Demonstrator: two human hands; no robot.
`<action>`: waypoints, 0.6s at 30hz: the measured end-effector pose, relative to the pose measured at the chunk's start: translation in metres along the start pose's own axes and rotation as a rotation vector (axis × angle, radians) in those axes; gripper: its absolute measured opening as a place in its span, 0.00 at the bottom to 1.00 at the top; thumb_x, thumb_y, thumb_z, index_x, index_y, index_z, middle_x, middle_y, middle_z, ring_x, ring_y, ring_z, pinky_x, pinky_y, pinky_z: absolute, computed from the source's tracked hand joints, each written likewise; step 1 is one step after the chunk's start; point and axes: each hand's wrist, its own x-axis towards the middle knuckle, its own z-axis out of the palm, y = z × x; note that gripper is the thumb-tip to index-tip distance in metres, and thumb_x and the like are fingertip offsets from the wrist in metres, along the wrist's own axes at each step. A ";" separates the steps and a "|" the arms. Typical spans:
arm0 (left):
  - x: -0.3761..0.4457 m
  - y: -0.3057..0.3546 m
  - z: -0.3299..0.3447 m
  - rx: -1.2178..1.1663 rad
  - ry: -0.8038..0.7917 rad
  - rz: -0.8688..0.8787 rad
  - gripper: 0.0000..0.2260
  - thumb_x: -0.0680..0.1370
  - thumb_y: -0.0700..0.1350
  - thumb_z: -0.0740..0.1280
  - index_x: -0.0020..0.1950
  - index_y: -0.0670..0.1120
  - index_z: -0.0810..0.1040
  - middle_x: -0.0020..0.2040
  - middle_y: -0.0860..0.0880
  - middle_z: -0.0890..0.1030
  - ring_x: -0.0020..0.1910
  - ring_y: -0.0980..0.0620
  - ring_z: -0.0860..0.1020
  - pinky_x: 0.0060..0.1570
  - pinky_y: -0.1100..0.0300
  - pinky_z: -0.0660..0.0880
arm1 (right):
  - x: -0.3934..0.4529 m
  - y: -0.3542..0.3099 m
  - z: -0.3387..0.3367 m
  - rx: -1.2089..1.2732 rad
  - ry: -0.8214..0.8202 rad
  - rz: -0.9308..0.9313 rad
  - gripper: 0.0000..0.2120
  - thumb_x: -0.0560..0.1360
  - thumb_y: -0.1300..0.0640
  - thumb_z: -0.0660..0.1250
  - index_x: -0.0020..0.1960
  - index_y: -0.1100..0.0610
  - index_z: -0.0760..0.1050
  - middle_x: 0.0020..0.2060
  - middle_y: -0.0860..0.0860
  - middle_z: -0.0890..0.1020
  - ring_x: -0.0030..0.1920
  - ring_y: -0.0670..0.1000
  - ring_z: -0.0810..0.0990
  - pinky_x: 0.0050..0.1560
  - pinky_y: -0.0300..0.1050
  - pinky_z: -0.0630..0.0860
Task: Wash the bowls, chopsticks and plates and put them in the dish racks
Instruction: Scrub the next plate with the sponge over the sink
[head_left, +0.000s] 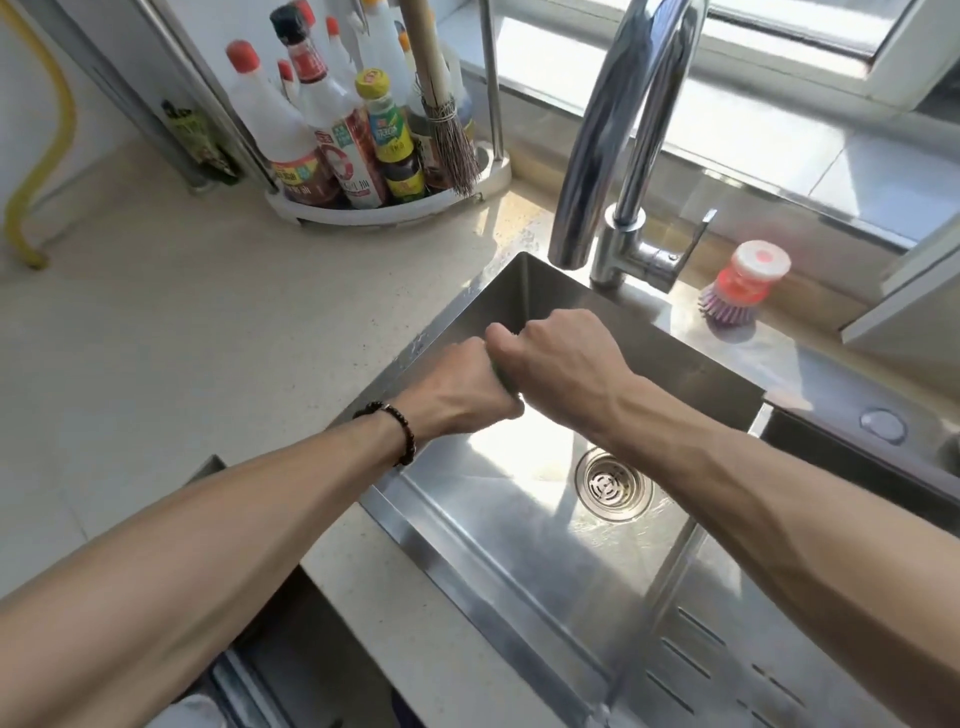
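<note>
- The left hand (462, 382) and right hand (558, 358) meet over the sink's (467, 577) left rim, both fists curled.
- A sliver of something green (503, 383) shows between the two fists; each grip closes round it, though what it is cannot be told.
- The basin below lies bare down to the drain (613, 484).
- The tap (618, 156) arches just behind the hands.
- No bowls, chopsticks or plates show.
- The surface (182, 338) spreads open to the left, bounded at the back by a bottle rack (395, 205).
- A round scrub brush (743, 286) stands on the rim behind the sink.
</note>
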 end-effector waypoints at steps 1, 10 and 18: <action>0.001 -0.001 0.000 0.062 0.059 0.024 0.10 0.71 0.37 0.66 0.31 0.41 0.69 0.28 0.46 0.72 0.29 0.48 0.68 0.26 0.60 0.62 | 0.002 0.000 -0.001 -0.037 -0.053 0.008 0.13 0.68 0.67 0.66 0.41 0.57 0.62 0.26 0.54 0.72 0.23 0.54 0.57 0.26 0.40 0.51; 0.004 -0.004 -0.009 0.406 0.374 0.112 0.06 0.76 0.45 0.63 0.41 0.45 0.71 0.30 0.49 0.69 0.31 0.45 0.70 0.35 0.56 0.66 | 0.016 0.003 -0.006 0.264 -0.255 0.245 0.07 0.74 0.64 0.63 0.49 0.56 0.68 0.32 0.50 0.64 0.40 0.60 0.71 0.39 0.49 0.68; 0.004 -0.019 -0.003 0.536 0.658 0.337 0.13 0.71 0.44 0.75 0.41 0.44 0.70 0.26 0.47 0.72 0.23 0.48 0.63 0.27 0.62 0.58 | 0.023 0.012 -0.004 0.528 -0.374 0.341 0.04 0.70 0.65 0.63 0.41 0.58 0.70 0.34 0.54 0.77 0.37 0.58 0.79 0.31 0.46 0.70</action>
